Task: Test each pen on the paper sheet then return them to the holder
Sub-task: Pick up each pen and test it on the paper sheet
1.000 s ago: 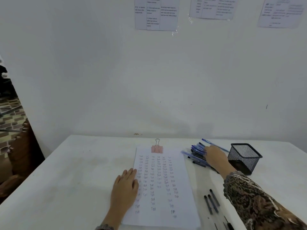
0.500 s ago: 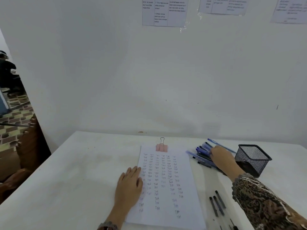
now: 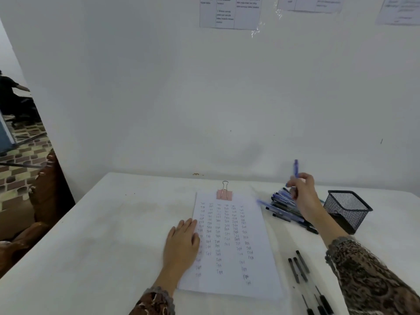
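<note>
The right hand (image 3: pixel 303 196) pinches a blue pen (image 3: pixel 296 169) upright in curled fingers, its lower end hidden, above the pen pile (image 3: pixel 281 205) left of the mesh holder (image 3: pixel 347 210), while the left hand (image 3: pixel 181 242) lies flat on the left edge of the paper sheet (image 3: pixel 229 246).

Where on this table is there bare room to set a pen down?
Free: the white tabletop left of the left hand and written paper sheet; the strip beyond the pink binder clip. Crowded: the blue pen pile between sheet and black mesh holder; the loose black pens.
</note>
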